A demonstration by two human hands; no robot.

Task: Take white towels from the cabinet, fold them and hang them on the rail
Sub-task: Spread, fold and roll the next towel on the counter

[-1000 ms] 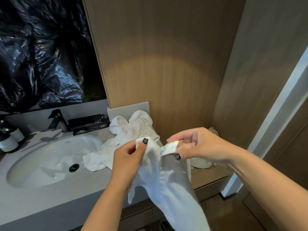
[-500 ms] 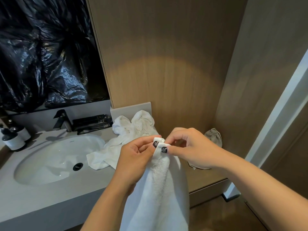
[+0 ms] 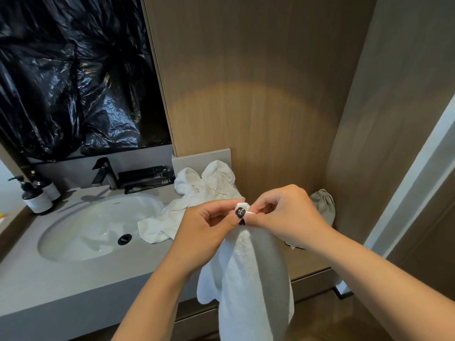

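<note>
1. Above the counter (image 3: 73, 291) edge, left hand (image 3: 204, 232) and right hand (image 3: 288, 215) pinch two corners of a hanging white towel (image 3: 248, 279) together.
2. Crumpled towels (image 3: 197, 200) lie unfolded beside the sink (image 3: 98, 227); no rail visible.

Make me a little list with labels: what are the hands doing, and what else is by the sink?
left hand: pinches the top of the hanging towel
right hand: pinches the same top edge, thumbs touching
crumpled towel: lies on the counter right of the sink
faucet: behind the sink
pump bottles: far left
rail: not in view
</note>
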